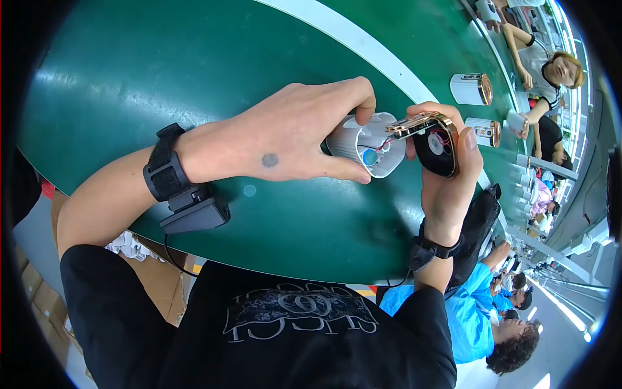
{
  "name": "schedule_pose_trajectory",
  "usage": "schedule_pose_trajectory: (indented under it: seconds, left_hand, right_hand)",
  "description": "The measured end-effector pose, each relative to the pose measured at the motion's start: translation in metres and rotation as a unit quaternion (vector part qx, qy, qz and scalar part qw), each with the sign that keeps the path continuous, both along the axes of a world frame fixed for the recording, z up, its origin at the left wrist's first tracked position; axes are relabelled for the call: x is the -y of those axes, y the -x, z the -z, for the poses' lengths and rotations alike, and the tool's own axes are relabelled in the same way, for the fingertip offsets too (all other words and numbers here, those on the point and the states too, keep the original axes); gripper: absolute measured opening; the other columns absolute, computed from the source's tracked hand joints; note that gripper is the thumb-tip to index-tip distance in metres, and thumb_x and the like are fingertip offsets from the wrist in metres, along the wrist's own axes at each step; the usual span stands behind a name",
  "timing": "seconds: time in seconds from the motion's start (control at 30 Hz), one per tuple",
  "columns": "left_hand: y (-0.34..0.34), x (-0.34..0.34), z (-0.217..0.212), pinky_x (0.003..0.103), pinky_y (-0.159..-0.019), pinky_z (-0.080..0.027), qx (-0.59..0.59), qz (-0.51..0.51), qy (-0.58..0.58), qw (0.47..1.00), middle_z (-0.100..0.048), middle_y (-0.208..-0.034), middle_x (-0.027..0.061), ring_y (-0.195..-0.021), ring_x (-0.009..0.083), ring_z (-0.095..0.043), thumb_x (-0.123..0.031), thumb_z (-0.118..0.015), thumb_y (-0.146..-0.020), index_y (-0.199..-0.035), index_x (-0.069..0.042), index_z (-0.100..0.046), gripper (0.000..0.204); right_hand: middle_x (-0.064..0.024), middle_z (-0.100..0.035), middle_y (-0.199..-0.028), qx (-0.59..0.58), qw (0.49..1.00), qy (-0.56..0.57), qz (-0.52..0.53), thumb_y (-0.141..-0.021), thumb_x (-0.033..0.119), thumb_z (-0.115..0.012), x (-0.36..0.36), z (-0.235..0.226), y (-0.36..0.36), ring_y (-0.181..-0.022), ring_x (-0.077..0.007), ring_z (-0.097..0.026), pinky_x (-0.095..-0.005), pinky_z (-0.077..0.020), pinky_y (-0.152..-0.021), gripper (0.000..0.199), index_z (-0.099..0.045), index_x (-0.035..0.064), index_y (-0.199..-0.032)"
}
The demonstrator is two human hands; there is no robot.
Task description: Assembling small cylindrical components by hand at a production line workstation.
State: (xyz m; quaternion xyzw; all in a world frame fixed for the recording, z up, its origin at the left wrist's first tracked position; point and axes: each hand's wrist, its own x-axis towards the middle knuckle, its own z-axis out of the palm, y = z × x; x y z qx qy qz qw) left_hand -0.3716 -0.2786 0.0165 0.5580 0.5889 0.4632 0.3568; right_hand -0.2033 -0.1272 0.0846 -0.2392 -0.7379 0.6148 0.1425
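Observation:
My left hand [285, 136] grips a white ribbed cylindrical housing [366, 146], open end toward me, with a blue part and thin wires showing inside. My right hand [447, 175] holds a black round fan module [435, 150] with a gold-coloured rim and a small circuit board on top. Red and black wires run from the module into the housing. The two parts are held close together above the green conveyor belt [194, 71]. Both wrists wear black straps, and a black box hangs under the left one.
Two more white cylinders with gold ends [472, 89] [483, 131] lie on the belt further along. Other people work on the far side of the line at the right. A person in a blue shirt [476, 318] sits beside me. Cardboard boxes stand at lower left.

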Motion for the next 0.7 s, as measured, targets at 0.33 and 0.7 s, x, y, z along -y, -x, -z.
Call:
schedule_pose_trajectory:
  seconds: [0.33, 0.7]
  left_hand:
    - [0.001, 0.003, 0.002, 0.034, -0.061, -0.043, 0.013, -0.009, -0.019, 1.000, -0.057, -0.097, 0.0067, -0.067, 0.0189, -0.050, -0.030, -0.091, -0.072, -0.117, -0.005, -0.049, 0.067]
    - [-0.005, 0.000, 0.008, 0.034, -0.065, -0.050, -0.041, -0.014, -0.081, 0.996, -0.057, -0.100, 0.0068, -0.076, 0.0209, -0.060, -0.029, -0.089, -0.074, -0.119, -0.004, -0.059, 0.060]
  right_hand:
    - [-0.0124, -0.069, -0.097, 0.014, 0.954, -0.297, -0.033, -0.087, 0.035, -0.071, 0.004, 0.003, -0.007, -0.081, -0.0183, -0.064, -0.0298, -0.0498, -0.071, 0.045, -0.068, -0.0013, -0.113]
    - [-0.0139, -0.069, -0.099, -0.010, 0.882, -0.459, -0.110, -0.078, 0.035, -0.083, 0.011, -0.011, -0.001, -0.086, -0.0251, -0.067, -0.0334, -0.0555, -0.074, 0.049, -0.071, -0.0006, -0.111]
